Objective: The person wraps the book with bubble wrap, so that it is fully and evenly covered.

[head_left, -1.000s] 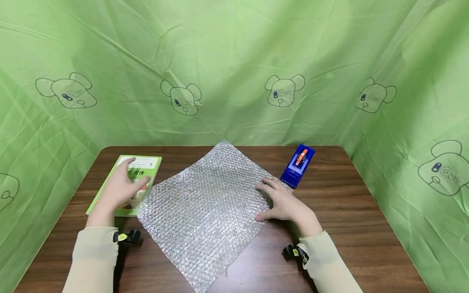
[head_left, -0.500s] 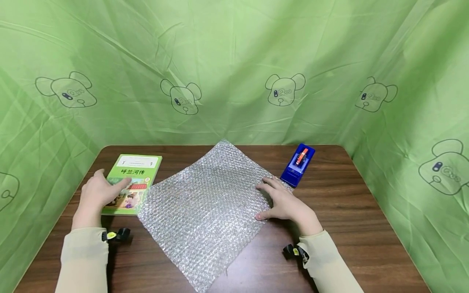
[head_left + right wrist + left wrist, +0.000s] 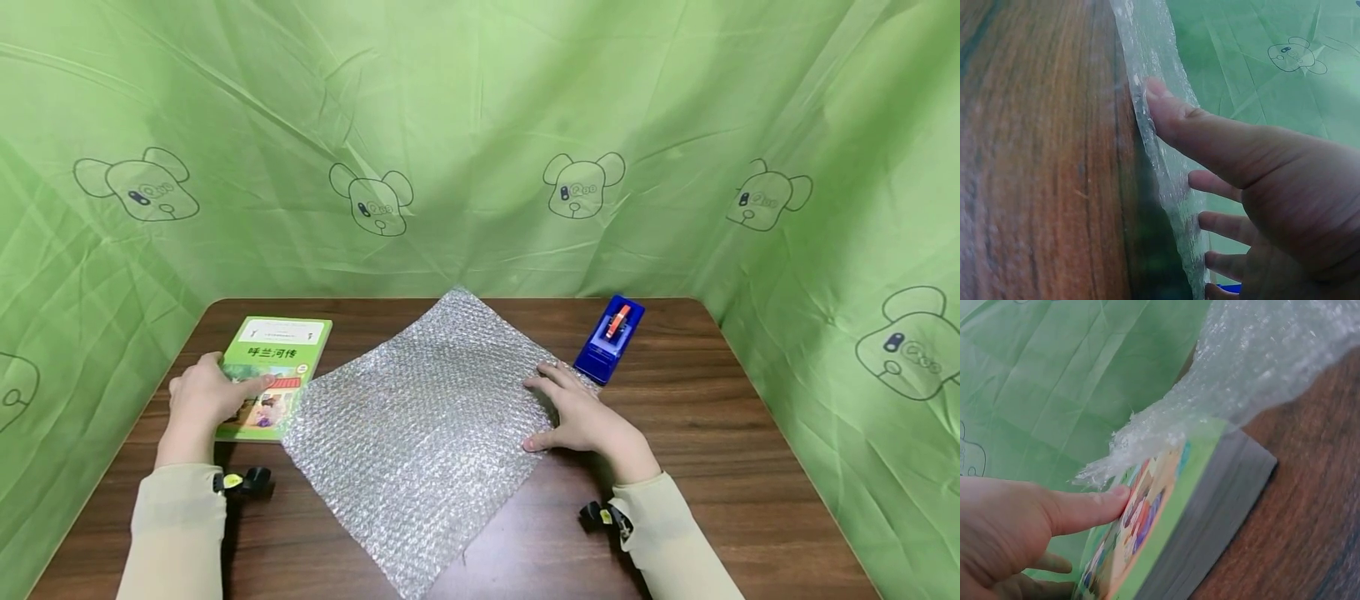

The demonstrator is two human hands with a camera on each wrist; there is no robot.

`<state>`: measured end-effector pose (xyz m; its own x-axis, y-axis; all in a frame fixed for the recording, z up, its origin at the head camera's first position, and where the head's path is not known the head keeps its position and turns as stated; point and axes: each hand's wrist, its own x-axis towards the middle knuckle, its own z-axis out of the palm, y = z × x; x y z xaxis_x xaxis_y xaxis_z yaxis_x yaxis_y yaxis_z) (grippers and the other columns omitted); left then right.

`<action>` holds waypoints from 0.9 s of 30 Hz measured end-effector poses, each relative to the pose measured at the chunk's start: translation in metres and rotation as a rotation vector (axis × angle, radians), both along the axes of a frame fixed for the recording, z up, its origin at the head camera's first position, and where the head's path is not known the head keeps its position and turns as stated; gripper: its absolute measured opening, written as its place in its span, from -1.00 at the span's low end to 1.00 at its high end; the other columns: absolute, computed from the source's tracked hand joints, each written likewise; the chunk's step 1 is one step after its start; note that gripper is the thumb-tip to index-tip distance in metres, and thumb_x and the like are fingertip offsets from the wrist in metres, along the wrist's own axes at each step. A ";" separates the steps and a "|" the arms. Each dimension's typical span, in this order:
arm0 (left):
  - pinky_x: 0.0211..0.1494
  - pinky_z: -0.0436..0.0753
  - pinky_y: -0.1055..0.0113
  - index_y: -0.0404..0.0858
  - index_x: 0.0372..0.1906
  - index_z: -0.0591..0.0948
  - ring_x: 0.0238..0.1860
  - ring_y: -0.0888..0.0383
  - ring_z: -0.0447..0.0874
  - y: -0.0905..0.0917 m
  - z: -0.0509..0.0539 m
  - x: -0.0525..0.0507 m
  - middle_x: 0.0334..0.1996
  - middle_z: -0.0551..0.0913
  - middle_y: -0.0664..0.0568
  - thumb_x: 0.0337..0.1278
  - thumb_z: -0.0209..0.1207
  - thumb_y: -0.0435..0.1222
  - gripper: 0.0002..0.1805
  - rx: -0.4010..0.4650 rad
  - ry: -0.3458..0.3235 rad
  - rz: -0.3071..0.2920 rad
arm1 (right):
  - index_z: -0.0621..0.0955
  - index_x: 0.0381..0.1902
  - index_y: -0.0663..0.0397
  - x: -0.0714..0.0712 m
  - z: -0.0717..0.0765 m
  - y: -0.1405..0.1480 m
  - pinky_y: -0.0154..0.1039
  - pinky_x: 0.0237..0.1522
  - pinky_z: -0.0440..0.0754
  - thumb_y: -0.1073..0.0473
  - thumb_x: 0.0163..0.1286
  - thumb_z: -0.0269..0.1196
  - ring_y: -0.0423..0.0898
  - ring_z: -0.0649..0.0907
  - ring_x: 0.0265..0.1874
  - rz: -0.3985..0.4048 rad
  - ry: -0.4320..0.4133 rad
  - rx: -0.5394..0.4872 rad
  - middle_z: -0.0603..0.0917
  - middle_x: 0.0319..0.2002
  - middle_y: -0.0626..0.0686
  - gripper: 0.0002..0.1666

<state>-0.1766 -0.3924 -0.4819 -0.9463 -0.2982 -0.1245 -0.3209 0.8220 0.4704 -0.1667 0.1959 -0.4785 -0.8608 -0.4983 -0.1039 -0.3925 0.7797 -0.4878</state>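
Observation:
A thick book point(image 3: 273, 353) with a green cover lies flat at the left of the table. My left hand point(image 3: 201, 398) grips its left edge, the thumb point(image 3: 1094, 509) on the front cover and the other fingers at the far side, partly hidden. A square sheet of bubble wrap point(image 3: 420, 417) is spread in the middle, one corner touching or just over the book's right edge. My right hand point(image 3: 588, 421) rests on the right part of the sheet with spread fingers; in the right wrist view its thumb point(image 3: 1194, 128) and fingertips touch the wrap point(image 3: 1169, 181).
A blue tape dispenser or similar holder point(image 3: 609, 340) with an orange part stands at the back right, by the sheet's right corner. The dark wooden table point(image 3: 697, 433) has green printed cloth point(image 3: 480, 108) behind it and at both sides.
My left hand has moved left and down from above the book to its left edge, uncovering the title. The right hand, bubble wrap and book stay in place.

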 end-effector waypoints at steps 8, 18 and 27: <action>0.32 0.28 -0.48 -0.69 0.60 0.10 0.26 -0.64 0.30 -0.009 -0.005 -0.001 0.36 0.37 -0.72 0.31 0.44 0.17 0.25 0.055 0.015 0.040 | 0.47 0.61 -0.05 0.001 -0.001 0.001 0.63 0.54 0.03 -0.28 0.12 0.68 0.50 0.06 0.68 0.003 0.005 0.000 0.20 0.71 0.29 0.18; -0.03 0.77 -0.11 -0.59 0.66 0.12 0.08 -0.35 0.66 -0.025 -0.006 0.006 0.30 0.48 -0.59 0.44 0.37 0.12 0.13 0.282 0.015 0.130 | 0.48 0.60 -0.01 0.001 0.000 0.001 0.65 0.53 0.04 -0.29 0.14 0.68 0.50 0.06 0.68 0.003 0.006 -0.007 0.22 0.70 0.31 0.18; -0.40 0.70 0.35 -0.49 0.63 0.18 -0.34 0.32 0.61 -0.024 0.001 0.010 0.22 0.55 -0.41 0.60 0.25 -0.23 -0.22 0.360 0.235 0.093 | 0.48 0.60 -0.02 0.000 -0.001 0.001 0.68 0.50 0.03 -0.30 0.12 0.68 0.51 0.07 0.67 -0.002 0.003 -0.010 0.22 0.70 0.31 0.18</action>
<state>-0.1669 -0.4168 -0.4812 -0.9327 -0.3601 -0.0203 -0.2353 0.5648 0.7910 -0.1664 0.1972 -0.4794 -0.8619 -0.4978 -0.0967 -0.3926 0.7757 -0.4941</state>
